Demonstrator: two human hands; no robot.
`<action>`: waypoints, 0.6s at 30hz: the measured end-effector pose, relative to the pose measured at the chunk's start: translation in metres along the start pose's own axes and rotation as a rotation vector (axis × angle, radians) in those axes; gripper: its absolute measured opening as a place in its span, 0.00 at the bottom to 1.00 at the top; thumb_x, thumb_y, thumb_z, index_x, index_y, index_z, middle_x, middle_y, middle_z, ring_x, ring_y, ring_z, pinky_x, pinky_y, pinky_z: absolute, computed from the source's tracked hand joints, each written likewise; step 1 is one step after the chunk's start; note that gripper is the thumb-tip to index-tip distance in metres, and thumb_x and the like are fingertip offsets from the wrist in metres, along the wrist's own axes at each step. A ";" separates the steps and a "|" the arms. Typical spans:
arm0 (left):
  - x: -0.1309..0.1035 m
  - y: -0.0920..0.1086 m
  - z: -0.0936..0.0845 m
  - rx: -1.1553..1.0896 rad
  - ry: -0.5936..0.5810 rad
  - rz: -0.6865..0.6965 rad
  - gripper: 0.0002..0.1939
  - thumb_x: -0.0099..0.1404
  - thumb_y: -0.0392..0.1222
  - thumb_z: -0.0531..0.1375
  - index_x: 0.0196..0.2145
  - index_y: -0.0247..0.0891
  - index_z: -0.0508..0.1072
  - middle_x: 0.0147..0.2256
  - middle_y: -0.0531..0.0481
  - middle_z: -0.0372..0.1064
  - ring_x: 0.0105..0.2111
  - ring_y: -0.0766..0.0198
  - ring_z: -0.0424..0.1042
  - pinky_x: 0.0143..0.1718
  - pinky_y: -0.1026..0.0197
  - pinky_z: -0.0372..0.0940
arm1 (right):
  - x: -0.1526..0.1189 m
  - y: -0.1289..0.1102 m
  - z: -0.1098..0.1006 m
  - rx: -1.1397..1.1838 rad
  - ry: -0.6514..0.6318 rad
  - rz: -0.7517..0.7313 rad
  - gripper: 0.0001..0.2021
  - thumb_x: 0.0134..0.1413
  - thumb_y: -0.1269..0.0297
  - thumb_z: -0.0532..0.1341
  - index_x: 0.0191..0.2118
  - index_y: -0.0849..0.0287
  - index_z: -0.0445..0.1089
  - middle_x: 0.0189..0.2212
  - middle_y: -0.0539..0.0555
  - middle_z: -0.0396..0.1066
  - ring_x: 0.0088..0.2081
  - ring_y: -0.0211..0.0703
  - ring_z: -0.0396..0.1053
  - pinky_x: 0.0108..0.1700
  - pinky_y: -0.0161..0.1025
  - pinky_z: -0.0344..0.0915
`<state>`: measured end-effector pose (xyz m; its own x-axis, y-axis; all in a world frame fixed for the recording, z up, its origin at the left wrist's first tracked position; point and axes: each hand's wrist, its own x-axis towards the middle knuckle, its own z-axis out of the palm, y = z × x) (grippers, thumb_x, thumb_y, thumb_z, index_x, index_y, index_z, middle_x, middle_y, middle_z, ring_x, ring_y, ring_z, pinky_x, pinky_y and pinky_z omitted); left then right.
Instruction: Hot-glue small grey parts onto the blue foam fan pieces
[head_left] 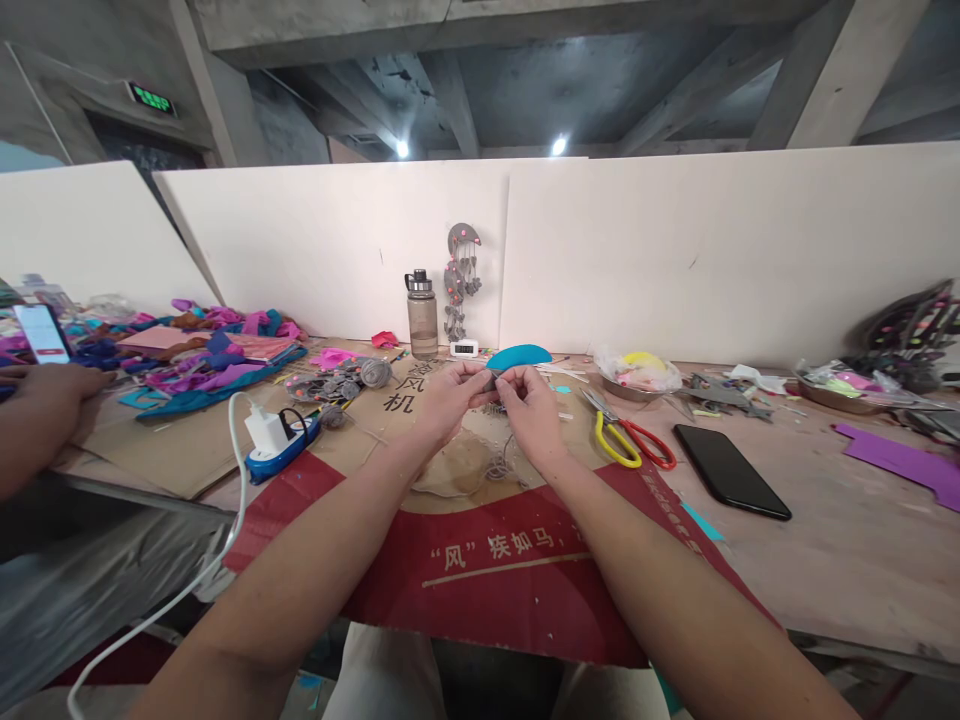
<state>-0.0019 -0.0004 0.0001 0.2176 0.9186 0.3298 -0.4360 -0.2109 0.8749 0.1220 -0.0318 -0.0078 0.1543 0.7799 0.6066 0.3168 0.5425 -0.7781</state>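
Head view: bright-blue curved flat piece (519,357), frame centre, pinched at lower edge by fingertips of left hand (466,388) and right hand (531,400). Looks light, thin, likely creases; best gripped lightly by edge.

Two ceiling lights; edges seemingly stretched.

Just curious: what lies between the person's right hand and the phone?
Scissors, with yellow and red handles, between right hand and phone; head view.
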 end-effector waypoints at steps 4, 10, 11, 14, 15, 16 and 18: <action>0.000 0.001 -0.001 0.009 0.039 0.019 0.11 0.51 0.40 0.67 0.27 0.32 0.69 0.27 0.53 0.69 0.29 0.70 0.70 0.43 0.55 0.69 | -0.001 0.000 0.001 0.001 -0.028 -0.007 0.06 0.54 0.60 0.54 0.32 0.57 0.62 0.27 0.48 0.62 0.29 0.37 0.59 0.35 0.35 0.57; 0.011 0.007 -0.016 -0.079 0.139 0.061 0.08 0.54 0.38 0.64 0.27 0.32 0.69 0.29 0.48 0.73 0.32 0.64 0.75 0.42 0.55 0.70 | -0.006 0.001 0.006 -0.047 -0.124 -0.054 0.08 0.57 0.60 0.53 0.31 0.57 0.62 0.26 0.47 0.61 0.29 0.38 0.58 0.34 0.36 0.55; 0.014 0.008 -0.021 -0.095 0.145 0.064 0.07 0.55 0.37 0.64 0.28 0.31 0.69 0.30 0.46 0.73 0.33 0.63 0.75 0.42 0.56 0.70 | -0.007 0.001 0.006 -0.076 -0.151 -0.067 0.08 0.57 0.60 0.52 0.31 0.57 0.63 0.25 0.47 0.61 0.29 0.38 0.58 0.35 0.36 0.55; 0.024 0.015 -0.039 -0.154 0.226 0.095 0.04 0.56 0.34 0.62 0.28 0.31 0.69 0.32 0.43 0.75 0.35 0.60 0.77 0.42 0.57 0.70 | -0.010 -0.003 0.007 -0.135 -0.247 -0.112 0.10 0.58 0.59 0.52 0.30 0.57 0.65 0.27 0.49 0.65 0.32 0.40 0.61 0.38 0.37 0.56; 0.027 0.018 -0.045 -0.178 0.272 0.103 0.03 0.56 0.33 0.61 0.28 0.31 0.69 0.32 0.42 0.75 0.35 0.60 0.77 0.42 0.57 0.71 | -0.011 -0.005 0.007 -0.138 -0.279 -0.119 0.10 0.58 0.59 0.52 0.31 0.56 0.66 0.28 0.49 0.66 0.33 0.40 0.62 0.38 0.37 0.56; 0.030 0.021 -0.051 -0.201 0.316 0.111 0.02 0.56 0.32 0.61 0.28 0.31 0.70 0.32 0.43 0.76 0.34 0.60 0.77 0.41 0.58 0.71 | -0.011 -0.007 0.007 -0.134 -0.308 -0.119 0.11 0.58 0.59 0.52 0.31 0.56 0.67 0.28 0.49 0.66 0.33 0.40 0.62 0.38 0.37 0.57; 0.035 0.027 -0.062 -0.234 0.387 0.141 0.00 0.57 0.31 0.59 0.28 0.31 0.70 0.31 0.43 0.75 0.33 0.60 0.77 0.40 0.60 0.72 | -0.013 -0.011 0.006 -0.105 -0.351 -0.085 0.11 0.58 0.58 0.52 0.32 0.56 0.69 0.26 0.48 0.65 0.31 0.39 0.62 0.35 0.36 0.56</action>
<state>-0.0607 0.0464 0.0131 -0.1800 0.9528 0.2444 -0.6325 -0.3024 0.7131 0.1112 -0.0461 -0.0076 -0.2013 0.8027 0.5614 0.4118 0.5894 -0.6950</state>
